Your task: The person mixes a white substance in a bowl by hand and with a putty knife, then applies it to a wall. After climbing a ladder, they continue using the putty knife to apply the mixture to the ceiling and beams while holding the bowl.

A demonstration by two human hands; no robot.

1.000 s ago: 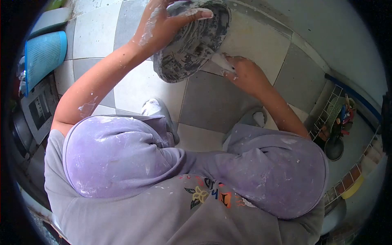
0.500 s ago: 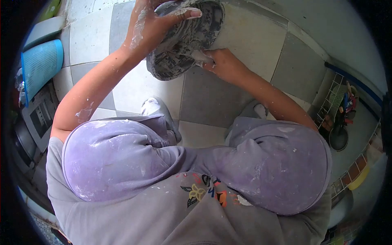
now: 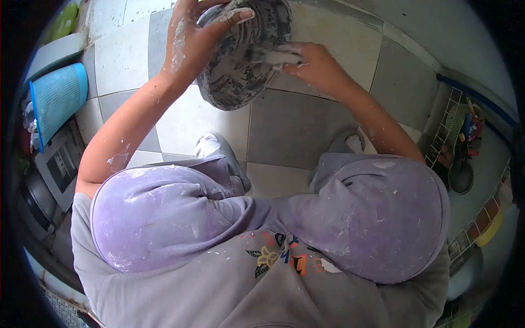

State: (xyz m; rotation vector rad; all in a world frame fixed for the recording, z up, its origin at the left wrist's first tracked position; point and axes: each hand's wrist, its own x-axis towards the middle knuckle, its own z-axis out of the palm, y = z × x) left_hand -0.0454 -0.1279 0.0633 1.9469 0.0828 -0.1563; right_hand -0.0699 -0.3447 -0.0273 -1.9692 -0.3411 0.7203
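At the top middle I see a dark bowl (image 3: 232, 90), tilted, its inside streaked with pale wet paste. My left hand (image 3: 201, 34) is closed on the bowl's left side, thumb reaching over the inside, with paste drying on the wrist and thumb. My right hand (image 3: 317, 65) is closed round a pale, paste-coated scraper (image 3: 283, 57). Its far end lies against the bowl's inside and is smeared by motion. Paste specks dot both forearms.
Grey and white floor tiles (image 3: 197, 117) lie under the bowl, with my feet below it. A blue perforated basket (image 3: 60, 104) stands at left beside a grey appliance (image 3: 57, 167). At right, a wire rack (image 3: 451, 115) holds utensils and a black ladle (image 3: 461, 176).
My right hand has moved up and slightly right with the scraper, across the bowl's inside. The bowl and my left hand have shifted a little to the left.
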